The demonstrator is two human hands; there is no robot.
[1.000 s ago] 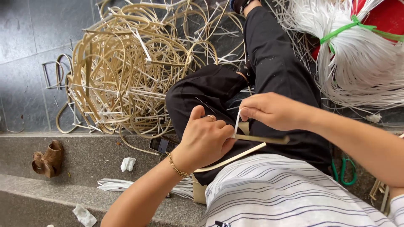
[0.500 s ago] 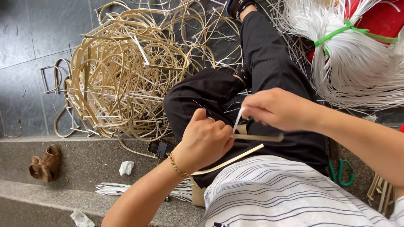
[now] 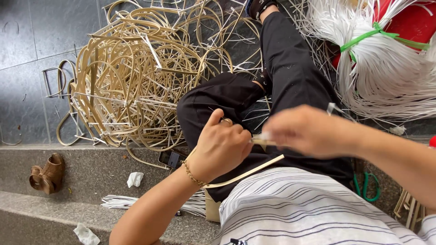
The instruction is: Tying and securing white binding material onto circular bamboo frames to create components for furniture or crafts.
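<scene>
My left hand (image 3: 221, 146) is closed around a flat tan cane strip (image 3: 247, 173) that curves down across my lap. A thin bracelet circles that wrist. My right hand (image 3: 309, 130) is blurred with motion just to the right, pinching the same strip's end together with a thin white strand (image 3: 332, 108). Both hands hover over my black trousers (image 3: 290, 77). What lies between the right fingers is too blurred to see clearly.
A big tangle of tan cane hoops (image 3: 136, 81) lies on the grey tile floor at left. A white strand bundle (image 3: 386, 77) tied with a green band is upper right. A phone (image 3: 171, 159), brown shoes (image 3: 47, 172), crumpled paper (image 3: 135, 178) and green-handled scissors (image 3: 366, 186) sit on stone steps.
My right hand has swung rightward and turned blurry with fast motion. My left hand keeps its grip on the strip, shifted slightly. The view has drifted a little.
</scene>
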